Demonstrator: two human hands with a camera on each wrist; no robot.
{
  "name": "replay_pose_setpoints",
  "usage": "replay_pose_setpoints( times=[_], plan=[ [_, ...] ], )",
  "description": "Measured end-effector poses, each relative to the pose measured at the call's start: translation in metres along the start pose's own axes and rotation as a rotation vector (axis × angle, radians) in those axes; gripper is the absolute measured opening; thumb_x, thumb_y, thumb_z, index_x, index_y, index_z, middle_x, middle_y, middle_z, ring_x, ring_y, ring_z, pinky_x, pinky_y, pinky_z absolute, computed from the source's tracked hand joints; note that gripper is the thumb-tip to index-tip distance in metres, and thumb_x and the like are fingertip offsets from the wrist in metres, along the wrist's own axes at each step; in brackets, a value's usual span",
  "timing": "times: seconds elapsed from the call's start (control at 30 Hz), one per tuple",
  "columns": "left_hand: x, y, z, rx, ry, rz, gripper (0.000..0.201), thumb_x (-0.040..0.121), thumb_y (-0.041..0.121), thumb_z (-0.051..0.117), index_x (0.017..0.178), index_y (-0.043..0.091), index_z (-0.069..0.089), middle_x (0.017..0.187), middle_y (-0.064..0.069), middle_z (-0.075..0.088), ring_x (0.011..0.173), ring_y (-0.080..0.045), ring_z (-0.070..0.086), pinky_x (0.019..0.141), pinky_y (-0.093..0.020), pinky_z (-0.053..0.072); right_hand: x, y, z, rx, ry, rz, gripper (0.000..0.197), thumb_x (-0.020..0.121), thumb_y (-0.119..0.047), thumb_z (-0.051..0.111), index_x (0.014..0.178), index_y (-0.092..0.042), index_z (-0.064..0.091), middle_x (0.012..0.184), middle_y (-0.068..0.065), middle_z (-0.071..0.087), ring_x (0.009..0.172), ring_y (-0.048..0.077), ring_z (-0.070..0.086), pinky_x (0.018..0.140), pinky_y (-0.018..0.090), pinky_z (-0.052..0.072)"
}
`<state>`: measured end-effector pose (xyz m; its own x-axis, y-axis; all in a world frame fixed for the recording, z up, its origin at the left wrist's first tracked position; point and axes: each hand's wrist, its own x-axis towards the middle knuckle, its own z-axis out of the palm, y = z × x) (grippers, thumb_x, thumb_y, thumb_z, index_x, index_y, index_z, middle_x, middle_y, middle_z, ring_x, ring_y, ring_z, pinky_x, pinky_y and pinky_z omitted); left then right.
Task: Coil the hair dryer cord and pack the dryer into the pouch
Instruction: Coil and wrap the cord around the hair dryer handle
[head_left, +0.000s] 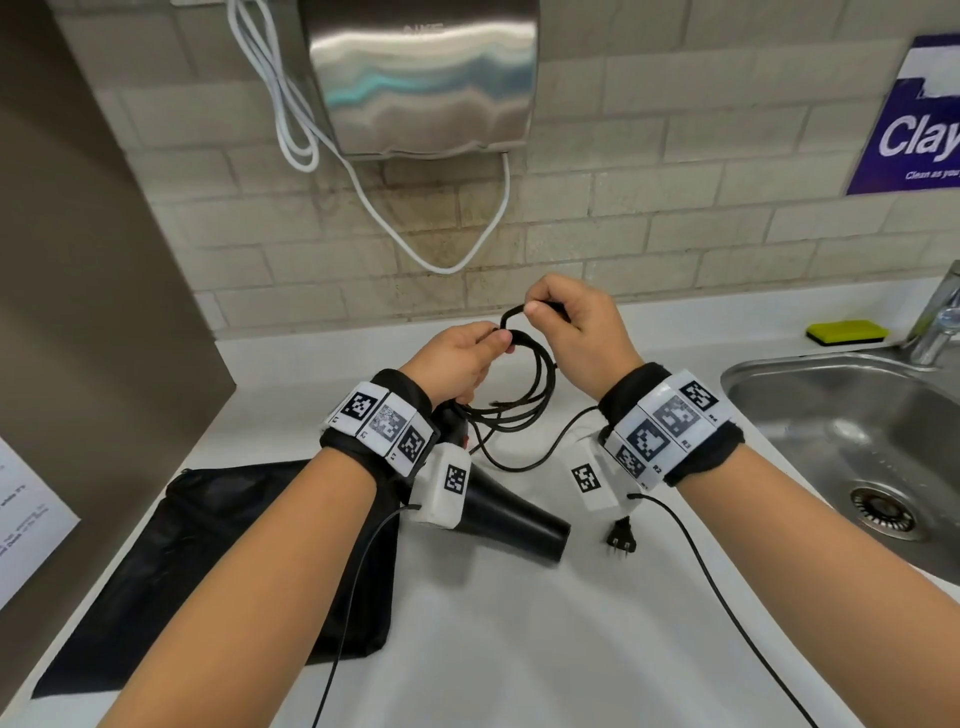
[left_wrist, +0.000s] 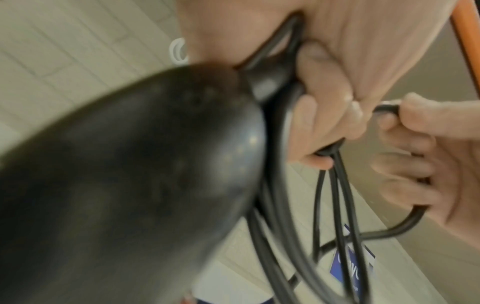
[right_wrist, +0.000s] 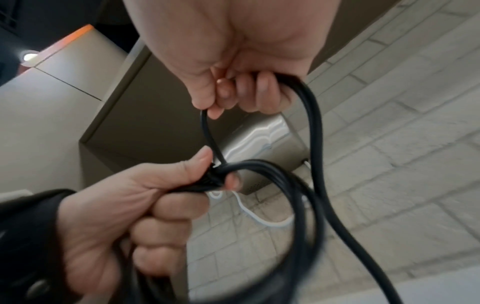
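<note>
The black hair dryer sits below my left wrist with its nozzle pointing right; its body fills the left wrist view. My left hand grips several gathered loops of the black cord by the dryer's handle end. Just right of it and slightly higher, my right hand pinches a fresh loop of the same cord. The loose tail runs down to the plug, which lies on the counter. The black pouch lies flat at the left, partly under my left forearm.
A steel sink with a tap and a yellow sponge is at the right. On the tiled wall hangs a hand dryer with a white cable. A paper sheet lies at the far left.
</note>
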<state>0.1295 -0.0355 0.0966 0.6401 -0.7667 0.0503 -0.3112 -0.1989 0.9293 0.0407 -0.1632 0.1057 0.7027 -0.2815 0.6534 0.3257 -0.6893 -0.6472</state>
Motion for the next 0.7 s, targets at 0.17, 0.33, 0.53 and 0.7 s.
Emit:
replay_pose_setpoints(
  times=[0.17, 0.33, 0.53, 0.7],
  plan=[
    [0.006, -0.002, 0.005, -0.043, 0.072, -0.01, 0.024, 0.1, 0.027, 0.042, 0.085, 0.019, 0.059, 0.038, 0.012, 0.028, 0.035, -0.007, 0.022, 0.037, -0.018, 0.024, -0.019, 0.021, -0.009, -0.059, 0.089, 0.072, 0.013, 0.086, -0.012, 0.052, 0.087, -0.01, 0.065, 0.071, -0.019, 0.052, 0.069, -0.01, 0.047, 0.066, 0.006, 0.035],
    [0.007, 0.0, 0.012, -0.035, 0.132, -0.019, 0.025, 0.099, 0.028, 0.044, 0.084, 0.017, 0.061, 0.037, 0.012, 0.028, 0.032, -0.006, 0.022, 0.036, -0.015, 0.025, -0.041, 0.042, -0.024, -0.205, 0.035, 0.272, 0.021, 0.088, -0.017, 0.058, 0.108, -0.013, 0.06, 0.093, 0.0, 0.052, 0.078, 0.011, 0.046, 0.063, 0.008, 0.034],
    [0.005, 0.001, 0.015, -0.014, 0.17, -0.03, 0.025, 0.098, 0.03, 0.045, 0.083, 0.02, 0.062, 0.033, 0.012, 0.029, 0.029, -0.006, 0.023, 0.035, -0.014, 0.025, -0.082, 0.074, -0.03, -0.521, -0.46, 0.724, 0.034, 0.088, -0.03, 0.058, 0.115, -0.01, 0.056, 0.114, 0.009, 0.054, 0.097, 0.02, 0.052, 0.082, 0.027, 0.04],
    [0.002, 0.001, 0.016, -0.022, 0.197, -0.045, 0.024, 0.098, 0.032, 0.046, 0.089, 0.017, 0.063, 0.033, 0.013, 0.029, 0.029, -0.005, 0.023, 0.037, -0.015, 0.025, -0.108, 0.083, -0.019, -0.802, -0.899, 0.85, 0.044, 0.096, -0.036, 0.039, 0.127, -0.005, 0.05, 0.134, 0.011, 0.051, 0.123, 0.026, 0.048, 0.103, 0.033, 0.039]
  ],
)
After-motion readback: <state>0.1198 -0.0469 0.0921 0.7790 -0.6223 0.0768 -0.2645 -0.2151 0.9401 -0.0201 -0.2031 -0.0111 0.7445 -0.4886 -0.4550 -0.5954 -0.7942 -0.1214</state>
